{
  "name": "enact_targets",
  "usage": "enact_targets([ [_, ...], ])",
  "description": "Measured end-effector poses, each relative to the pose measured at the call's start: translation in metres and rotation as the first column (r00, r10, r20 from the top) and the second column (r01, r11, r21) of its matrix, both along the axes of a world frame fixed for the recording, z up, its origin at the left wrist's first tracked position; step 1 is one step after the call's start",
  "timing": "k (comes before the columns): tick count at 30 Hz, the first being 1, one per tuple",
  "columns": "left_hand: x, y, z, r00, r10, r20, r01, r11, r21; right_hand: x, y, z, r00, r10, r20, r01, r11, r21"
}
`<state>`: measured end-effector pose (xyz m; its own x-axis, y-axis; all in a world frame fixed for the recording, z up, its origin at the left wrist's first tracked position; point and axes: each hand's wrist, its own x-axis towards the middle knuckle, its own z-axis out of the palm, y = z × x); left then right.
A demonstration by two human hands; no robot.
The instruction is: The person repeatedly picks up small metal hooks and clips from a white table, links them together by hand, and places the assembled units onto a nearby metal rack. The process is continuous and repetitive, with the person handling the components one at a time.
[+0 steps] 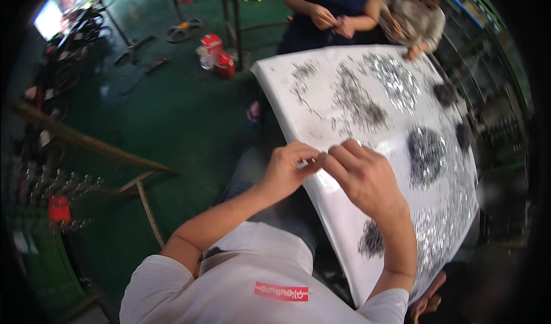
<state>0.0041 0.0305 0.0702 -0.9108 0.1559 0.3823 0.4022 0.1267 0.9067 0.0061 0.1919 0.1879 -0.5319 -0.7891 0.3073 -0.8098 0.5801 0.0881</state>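
Note:
My left hand (288,168) and my right hand (363,176) meet in front of me, above the near left edge of the white-covered table (313,103). Both are closed in a pinch, fingertips almost touching. Whatever they hold between them is too small and too hidden by the fingers to name. Beyond my hands lies a loose scatter of thin dark pieces (356,101). To the right of my right hand is a round heap of dark, shiny small pieces (426,156), and a smaller dark pile (371,239) lies near my right forearm.
Shiny slivers (439,229) spread over the table's right side. Two people stand at the far edge, one in dark clothes (330,22), one in a light top (410,17); another person's hand (427,301) shows at lower right. A wooden bar (92,137) and red containers (221,60) are left.

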Motion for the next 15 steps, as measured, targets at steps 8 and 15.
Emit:
enact_targets([
  [8,0.0,-0.006,0.018,0.96,0.227,-0.165,-0.236,0.971,-0.038,-0.029,-0.002,0.007,0.972,0.233,0.023,-0.228,0.965,-0.13],
  [15,-0.018,-0.028,0.026,0.823,0.46,-0.333,-0.49,0.872,-0.006,-0.065,-0.028,0.002,0.962,0.263,0.08,-0.186,0.837,-0.514],
])
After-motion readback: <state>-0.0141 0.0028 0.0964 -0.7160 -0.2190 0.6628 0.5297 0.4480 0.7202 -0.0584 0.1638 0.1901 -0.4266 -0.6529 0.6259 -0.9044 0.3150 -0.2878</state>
